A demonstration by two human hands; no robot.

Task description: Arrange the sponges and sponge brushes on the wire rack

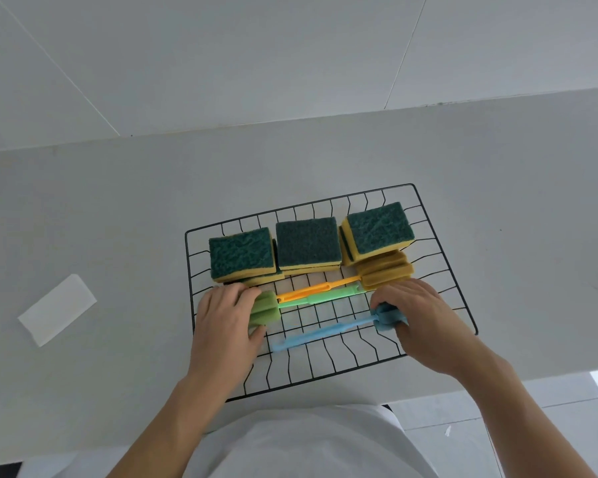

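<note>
A black wire rack lies on the white counter. Along its far side sit three stacks of yellow sponges with dark green scouring tops: left, middle, right. In front of them lie three sponge brushes. The yellow brush has its head at the right. The green brush has its head at the left, and my left hand grips that head. My right hand holds the head of the blue brush, whose handle points left and toward me.
A white slip of paper lies on the counter left of the rack. The counter meets a white tiled wall at the back. Its near edge runs just below the rack, with tiled floor visible at the lower right.
</note>
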